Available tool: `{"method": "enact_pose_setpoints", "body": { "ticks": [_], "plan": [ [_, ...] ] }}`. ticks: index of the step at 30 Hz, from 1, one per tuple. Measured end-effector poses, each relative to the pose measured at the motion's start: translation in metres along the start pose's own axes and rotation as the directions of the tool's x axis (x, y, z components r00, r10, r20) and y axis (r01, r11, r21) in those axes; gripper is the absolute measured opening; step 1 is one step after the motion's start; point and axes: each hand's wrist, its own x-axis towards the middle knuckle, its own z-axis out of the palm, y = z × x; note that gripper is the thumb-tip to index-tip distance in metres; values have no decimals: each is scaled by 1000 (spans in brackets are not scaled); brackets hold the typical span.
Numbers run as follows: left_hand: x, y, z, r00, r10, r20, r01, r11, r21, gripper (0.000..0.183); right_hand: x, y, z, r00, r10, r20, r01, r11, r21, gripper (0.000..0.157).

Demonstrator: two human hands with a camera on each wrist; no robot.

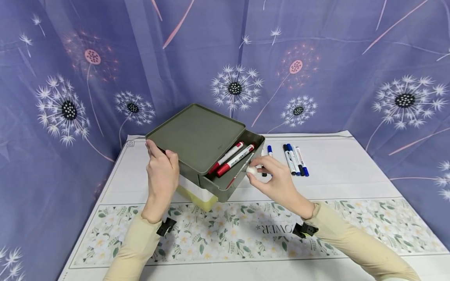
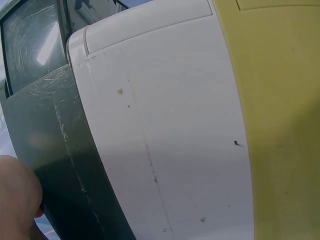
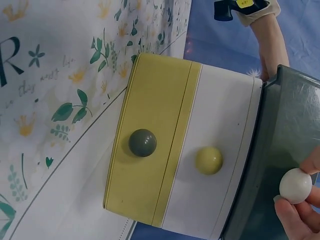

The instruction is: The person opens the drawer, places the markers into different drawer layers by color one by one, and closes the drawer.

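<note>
A small three-tier drawer box (image 1: 197,136) with a dark green top, white middle and yellow bottom stands turned at an angle on the table. Its green top drawer (image 1: 258,139) is pulled partway out, with red markers (image 1: 235,160) lying inside. My left hand (image 1: 161,171) holds the box at its left corner; in the left wrist view only part of that hand shows, beside the green tier. Between thumb and fingers, my right hand (image 1: 277,179) pinches the drawer's round white knob (image 3: 295,185). A yellow knob (image 3: 209,160) and a grey knob (image 3: 143,143) sit on the lower drawers.
Right of the box, several blue and black markers (image 1: 295,160) lie together on the table. Another blue-capped marker (image 1: 269,150) is partly hidden behind my right hand. A floral tablecloth (image 1: 246,242) covers the table, and a purple dandelion curtain (image 1: 334,58) hangs behind.
</note>
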Motion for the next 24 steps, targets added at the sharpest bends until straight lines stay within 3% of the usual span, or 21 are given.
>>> {"method": "enact_pose_setpoints", "body": {
  "ticks": [24],
  "plan": [
    [-1,0,0,1000,-5,-10,5,1000,-26,62,2,-2,1,999,33,33,-31,999,-36,19]
  ]
}}
